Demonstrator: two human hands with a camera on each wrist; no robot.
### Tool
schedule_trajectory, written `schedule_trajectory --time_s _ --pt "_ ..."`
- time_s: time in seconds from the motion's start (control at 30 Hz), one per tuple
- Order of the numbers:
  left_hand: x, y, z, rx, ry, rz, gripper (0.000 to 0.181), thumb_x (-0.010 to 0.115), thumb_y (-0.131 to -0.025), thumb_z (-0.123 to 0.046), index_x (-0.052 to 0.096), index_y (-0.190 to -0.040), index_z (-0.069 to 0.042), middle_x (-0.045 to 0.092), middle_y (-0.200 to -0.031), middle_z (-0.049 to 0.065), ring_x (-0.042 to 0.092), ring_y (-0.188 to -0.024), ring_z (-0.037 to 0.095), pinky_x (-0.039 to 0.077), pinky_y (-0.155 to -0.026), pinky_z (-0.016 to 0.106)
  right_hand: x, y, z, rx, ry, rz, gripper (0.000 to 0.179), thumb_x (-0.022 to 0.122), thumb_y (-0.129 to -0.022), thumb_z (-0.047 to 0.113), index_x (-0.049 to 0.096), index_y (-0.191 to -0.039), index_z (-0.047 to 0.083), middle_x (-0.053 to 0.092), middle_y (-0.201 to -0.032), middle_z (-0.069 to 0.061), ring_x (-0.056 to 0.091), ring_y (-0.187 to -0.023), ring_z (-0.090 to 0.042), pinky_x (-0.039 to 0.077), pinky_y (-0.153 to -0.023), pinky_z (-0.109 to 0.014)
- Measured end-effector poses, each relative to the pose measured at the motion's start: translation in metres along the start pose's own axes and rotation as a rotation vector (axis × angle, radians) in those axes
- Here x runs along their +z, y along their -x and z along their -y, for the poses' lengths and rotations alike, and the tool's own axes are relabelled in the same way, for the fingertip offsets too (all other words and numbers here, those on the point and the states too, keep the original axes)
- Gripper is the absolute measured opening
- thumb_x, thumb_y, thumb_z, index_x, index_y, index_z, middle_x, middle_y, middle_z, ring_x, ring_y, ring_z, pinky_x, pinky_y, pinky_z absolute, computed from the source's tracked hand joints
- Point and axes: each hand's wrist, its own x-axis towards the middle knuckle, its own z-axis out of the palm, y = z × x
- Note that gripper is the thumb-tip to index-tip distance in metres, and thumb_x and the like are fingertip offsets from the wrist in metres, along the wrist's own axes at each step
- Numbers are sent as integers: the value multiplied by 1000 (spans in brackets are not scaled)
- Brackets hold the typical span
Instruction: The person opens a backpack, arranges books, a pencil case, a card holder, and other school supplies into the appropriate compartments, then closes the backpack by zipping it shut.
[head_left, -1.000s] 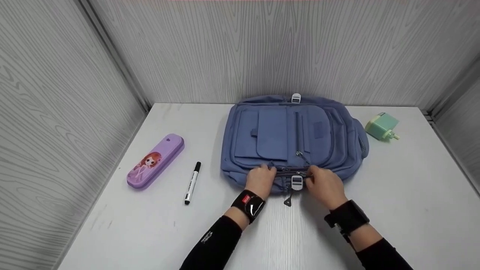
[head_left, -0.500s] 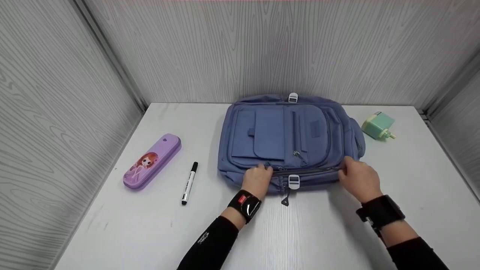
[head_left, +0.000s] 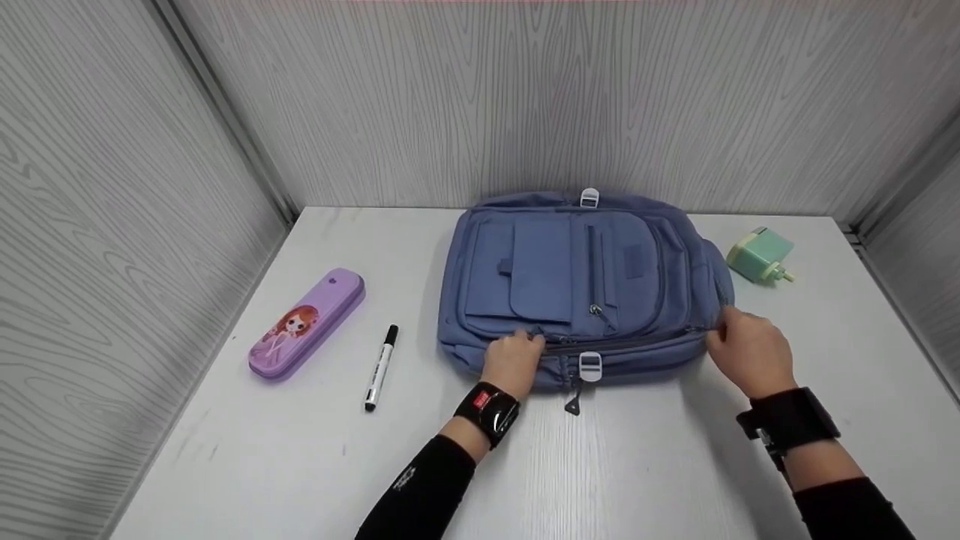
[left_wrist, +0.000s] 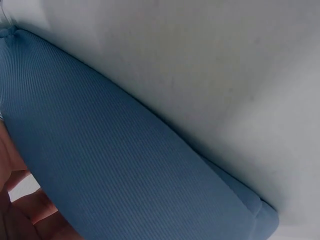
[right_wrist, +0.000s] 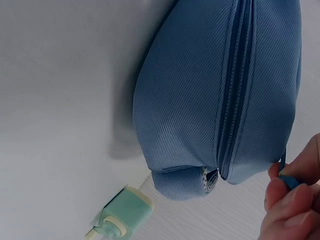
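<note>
1 purple case (head_left: 307,324), 1 marker (head_left: 381,367) on wht tbl (head_left: 247,457). 1 blue bag (head_left: 541,266) lies flat twd tbl's back, 2 wht buckles (head_left: 590,367). L hand (head_left: 513,364) grips bag's near edge by zip (head_left: 630,344). R hand (head_left: 752,354) pinches 1 blue pull (right_wrist: 289,181) at bag's near R corner. 1 green gadget (head_left: 760,255) near bag's R side.

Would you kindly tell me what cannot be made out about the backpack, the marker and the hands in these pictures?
Inside of the backpack: head view, covered by its own fabric.
Exactly what the left hand grips on it: head view, hidden by the hand itself.
Rest of the right hand: right wrist view, cut off by the right edge.
Lettering on the marker: head view, too small to read.
</note>
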Motion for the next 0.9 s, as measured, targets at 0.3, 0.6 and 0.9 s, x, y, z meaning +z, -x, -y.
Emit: schedule_trajectory --time_s 0.3,0.6,0.9 --pt "0 -9 22 5 103 24 21 58 -91 -9 75 -97 -19 72 -84 7 72 -71 26 59 -56 37 -5 31 16 -2 5 109 17 56 -78 2 50 -64 8 47 -54 -3 39 -48 -16 27 -45 -29" --pt "6 -22 64 -5 229 41 5 75 -81 -11 78 -82 -16 72 -80 6 70 -75 26 58 -65 41 -5 62 58 -50 -56 210 20 61 -73 0 52 -63 14 43 -54 5 37 -49 -8 29 -47 -23" --pt "13 -25 80 -3 283 1 5 74 -80 -7 76 -81 -12 70 -82 4 70 -78 25 58 -67 41 -10 72 85 -66 -158 328 19 60 -75 -2 57 -68 15 43 -57 10 36 -51 0 32 -49 -19"
